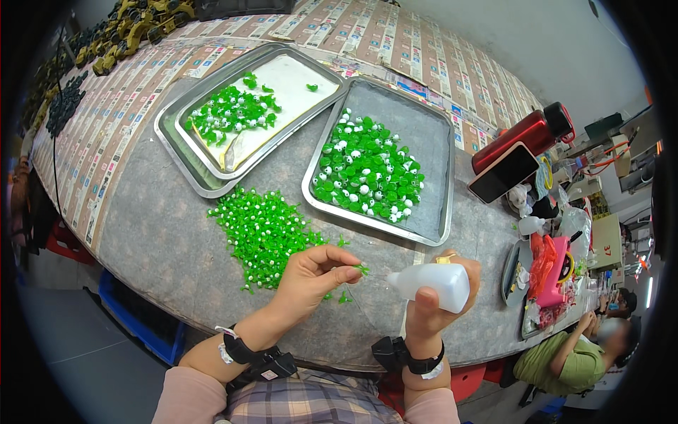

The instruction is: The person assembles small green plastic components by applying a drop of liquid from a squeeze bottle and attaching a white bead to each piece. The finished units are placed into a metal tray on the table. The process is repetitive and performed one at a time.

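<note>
Green plastic piece, small and leafy, sits pinched between the thumb and forefinger of the left hand at lower centre of the frame, just above the grey desk; its tip points to the right, toward the nozzle of the white squeeze bottle; the right hand is wrapped closed around that bottle, thumb up along its side, holding it nearly level with its long axis running left to right and its thin clear spout aimed at the piece; spout and piece are near but I cannot tell whether they touch; the left hand is the one on the piece, the right hand just beside it to the right; both wrists wear black straps.

A loose green piece lies on the desk just below the pinched one; farther up and to the left spreads a heap of green pieces with white dots, close to the left hand's knuckles; beyond it, at upper centre, a steel tray holds green pieces with white round heads; at upper left a second steel tray carries a white sheet with more green pieces; at right lie a red flask and a phone; a person in a green shirt sits at lower right.
</note>
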`<state>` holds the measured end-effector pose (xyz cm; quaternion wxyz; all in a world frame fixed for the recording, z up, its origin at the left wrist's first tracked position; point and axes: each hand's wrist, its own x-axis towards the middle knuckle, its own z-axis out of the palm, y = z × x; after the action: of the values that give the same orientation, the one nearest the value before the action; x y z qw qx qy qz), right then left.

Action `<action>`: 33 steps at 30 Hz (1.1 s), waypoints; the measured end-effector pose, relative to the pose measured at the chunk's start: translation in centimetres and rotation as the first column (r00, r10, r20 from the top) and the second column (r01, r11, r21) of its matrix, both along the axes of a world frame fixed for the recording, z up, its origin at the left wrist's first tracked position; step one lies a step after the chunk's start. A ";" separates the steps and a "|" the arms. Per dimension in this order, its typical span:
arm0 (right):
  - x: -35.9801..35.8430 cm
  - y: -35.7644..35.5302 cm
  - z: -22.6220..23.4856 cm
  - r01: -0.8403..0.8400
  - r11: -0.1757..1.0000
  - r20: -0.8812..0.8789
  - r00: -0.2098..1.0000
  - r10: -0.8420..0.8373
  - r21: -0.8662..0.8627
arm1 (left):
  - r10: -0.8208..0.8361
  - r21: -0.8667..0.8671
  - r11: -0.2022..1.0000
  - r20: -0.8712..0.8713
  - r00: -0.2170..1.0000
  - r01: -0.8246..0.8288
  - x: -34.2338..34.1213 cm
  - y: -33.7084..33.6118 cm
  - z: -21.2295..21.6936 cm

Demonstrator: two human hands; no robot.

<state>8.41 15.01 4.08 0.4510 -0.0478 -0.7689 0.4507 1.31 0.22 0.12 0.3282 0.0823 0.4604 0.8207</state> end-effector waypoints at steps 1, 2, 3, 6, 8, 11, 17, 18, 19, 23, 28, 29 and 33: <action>0.0 0.0 -0.3 0.035 0.999 -0.042 0.998 -0.036 -0.025 | 0.001 0.000 1.000 -0.001 1.000 -0.001 0.0 0.0 0.0; 0.0 -0.1 -0.4 0.068 0.996 -0.084 0.994 -0.072 -0.051 | 0.002 0.001 1.000 -0.003 1.000 -0.002 0.0 0.0 0.0; 0.0 0.0 0.1 0.098 0.983 -0.091 0.989 -0.113 -0.154 | 0.005 0.001 1.000 0.002 1.000 -0.005 0.0 0.0 0.0; 0.2 1.9 1.9 0.146 0.929 -0.034 0.985 -0.167 -0.340 | 0.018 0.000 1.000 0.022 1.000 -0.018 0.0 0.0 0.1; 0.6 5.1 1.9 0.134 0.941 0.089 0.990 -0.112 -0.309 | 0.029 0.000 1.000 0.049 0.998 -0.029 0.0 0.0 0.1; 1.5 8.3 0.3 0.192 0.924 0.340 0.938 -0.073 -0.330 | 0.037 0.014 0.999 0.058 0.998 -0.037 -0.1 0.0 -0.1; 4.1 12.5 -4.7 0.185 0.922 0.450 0.893 -0.013 -0.341 | 0.027 0.015 0.999 0.077 0.997 -0.028 0.0 0.2 0.0; 4.3 12.7 -4.9 0.182 0.911 0.455 0.890 0.007 -0.370 | 0.025 0.019 0.999 0.082 0.996 -0.027 0.0 0.2 0.0; 4.5 12.7 -4.8 0.252 0.961 0.494 0.854 -0.165 -0.115 | 0.023 0.023 0.999 0.086 0.996 -0.025 -0.1 0.2 -0.1; 3.5 10.1 -0.6 0.411 0.759 0.225 0.786 -0.576 0.505 | 0.018 0.010 1.000 0.096 0.995 -0.019 -0.1 0.2 -0.1; -2.3 6.4 1.5 -0.005 0.923 0.474 0.859 -0.193 0.385 | 0.013 0.008 1.000 0.085 0.996 -0.014 -0.1 0.0 -0.4; -3.6 6.8 0.4 -0.095 0.911 0.531 0.835 -0.146 0.401 | 0.009 0.012 1.000 0.079 0.997 -0.010 -0.1 0.0 -0.2; -5.7 8.1 -3.8 -0.115 0.911 0.661 0.724 -0.196 0.395 | 0.014 0.023 1.000 0.078 0.997 -0.016 -0.2 0.2 -0.2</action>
<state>2.68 23.13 0.31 0.1428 -0.1331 -0.9560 0.2189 1.07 0.41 -0.09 0.3385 0.0508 0.4384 0.8310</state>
